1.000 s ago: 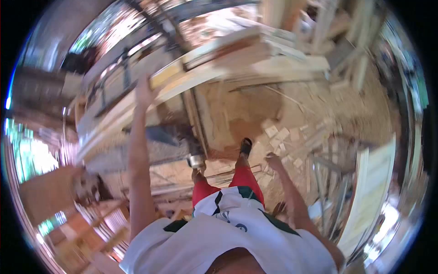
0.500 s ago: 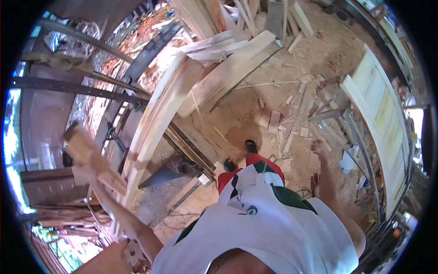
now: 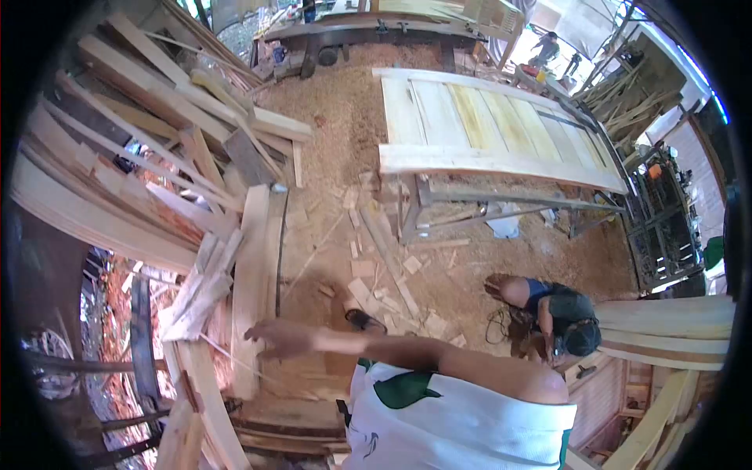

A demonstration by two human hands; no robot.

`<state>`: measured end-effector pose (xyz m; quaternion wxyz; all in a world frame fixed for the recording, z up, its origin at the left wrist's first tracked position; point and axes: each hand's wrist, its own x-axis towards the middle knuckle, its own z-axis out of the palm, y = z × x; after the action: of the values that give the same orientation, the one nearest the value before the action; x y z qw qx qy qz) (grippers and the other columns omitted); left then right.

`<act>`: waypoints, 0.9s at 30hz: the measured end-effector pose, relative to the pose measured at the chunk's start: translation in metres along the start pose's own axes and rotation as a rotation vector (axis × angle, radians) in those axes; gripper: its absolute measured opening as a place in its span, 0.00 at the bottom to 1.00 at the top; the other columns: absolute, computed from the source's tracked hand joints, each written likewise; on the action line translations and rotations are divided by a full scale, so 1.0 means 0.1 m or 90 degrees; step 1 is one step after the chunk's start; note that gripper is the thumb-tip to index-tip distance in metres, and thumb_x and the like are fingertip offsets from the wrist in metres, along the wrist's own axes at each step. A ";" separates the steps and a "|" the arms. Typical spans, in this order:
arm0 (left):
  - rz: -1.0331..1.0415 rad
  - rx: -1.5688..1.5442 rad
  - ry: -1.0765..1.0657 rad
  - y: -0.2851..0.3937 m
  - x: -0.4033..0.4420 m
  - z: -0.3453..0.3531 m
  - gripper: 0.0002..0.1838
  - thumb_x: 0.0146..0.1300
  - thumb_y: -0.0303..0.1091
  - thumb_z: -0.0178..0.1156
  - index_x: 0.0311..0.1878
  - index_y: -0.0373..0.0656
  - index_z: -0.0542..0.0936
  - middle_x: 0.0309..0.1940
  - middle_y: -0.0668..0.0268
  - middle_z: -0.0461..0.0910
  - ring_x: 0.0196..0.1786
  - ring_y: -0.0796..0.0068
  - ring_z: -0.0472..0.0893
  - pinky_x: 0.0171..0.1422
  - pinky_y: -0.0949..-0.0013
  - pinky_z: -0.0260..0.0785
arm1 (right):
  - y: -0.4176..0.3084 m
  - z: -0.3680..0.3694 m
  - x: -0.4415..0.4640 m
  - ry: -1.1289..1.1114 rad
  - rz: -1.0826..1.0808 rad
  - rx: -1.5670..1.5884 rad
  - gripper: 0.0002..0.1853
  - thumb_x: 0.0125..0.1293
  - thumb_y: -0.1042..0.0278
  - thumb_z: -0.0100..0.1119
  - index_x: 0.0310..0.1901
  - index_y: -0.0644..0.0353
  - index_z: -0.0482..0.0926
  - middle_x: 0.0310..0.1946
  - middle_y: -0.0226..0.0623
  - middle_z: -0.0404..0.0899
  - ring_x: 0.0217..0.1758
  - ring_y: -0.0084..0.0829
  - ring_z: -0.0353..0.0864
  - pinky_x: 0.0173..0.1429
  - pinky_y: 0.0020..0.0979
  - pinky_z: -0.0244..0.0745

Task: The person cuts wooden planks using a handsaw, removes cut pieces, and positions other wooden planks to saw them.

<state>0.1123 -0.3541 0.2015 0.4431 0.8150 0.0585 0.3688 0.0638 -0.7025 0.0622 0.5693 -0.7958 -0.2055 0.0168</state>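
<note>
My right hand (image 3: 276, 338) reaches across in front of my body, fingers stretched out and nothing seen in them. It hovers beside a long pale plank (image 3: 249, 313) that lies among other boards on the left. Below and left of the hand is another pale wooden piece (image 3: 180, 435) with a darker brown part at its upper end, resting against a thick beam (image 3: 215, 415). My left hand is out of view, so what it holds cannot be seen.
A slatted wooden panel (image 3: 486, 117) lies on a metal stand (image 3: 423, 196). Another person (image 3: 568, 317) in a cap crouches at the right beside stacked boards (image 3: 666, 337). Stacked lumber (image 3: 157, 86) fills the upper left. Offcuts (image 3: 364, 270) and sawdust cover the floor.
The view has swung right, bringing the panel toward the middle and the crouching person into sight. My right hand has moved left across my body. My left hand, earlier on a wooden piece, has left view.
</note>
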 end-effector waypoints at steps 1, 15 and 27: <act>-0.002 -0.014 -0.005 0.00 0.01 0.18 0.28 0.55 0.41 0.79 0.54 0.34 0.81 0.44 0.61 0.87 0.46 0.71 0.84 0.51 0.62 0.78 | -0.10 -0.12 0.11 0.018 -0.040 -0.028 0.34 0.69 0.52 0.68 0.69 0.63 0.71 0.62 0.52 0.77 0.66 0.51 0.76 0.71 0.47 0.72; 0.124 -0.218 -0.019 0.31 0.09 2.79 0.29 0.52 0.40 0.79 0.54 0.36 0.81 0.46 0.62 0.87 0.49 0.70 0.85 0.54 0.61 0.79 | -0.82 -2.26 2.12 0.116 -0.300 0.060 0.50 0.55 0.58 0.83 0.75 0.63 0.63 0.70 0.47 0.71 0.75 0.41 0.70 0.77 0.43 0.65; 0.157 -0.121 -0.041 -0.43 1.50 3.53 0.29 0.56 0.32 0.78 0.61 0.39 0.81 0.56 0.61 0.86 0.61 0.67 0.82 0.68 0.63 0.70 | 0.84 -2.02 4.64 0.267 -0.157 0.214 0.21 0.72 0.60 0.69 0.56 0.69 0.79 0.48 0.40 0.85 0.51 0.31 0.85 0.54 0.33 0.83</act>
<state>0.4610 -0.5047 0.1331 0.4715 0.7816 -0.0910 0.3981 0.5673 -0.7463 0.1523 0.7209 -0.6456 -0.1731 -0.1834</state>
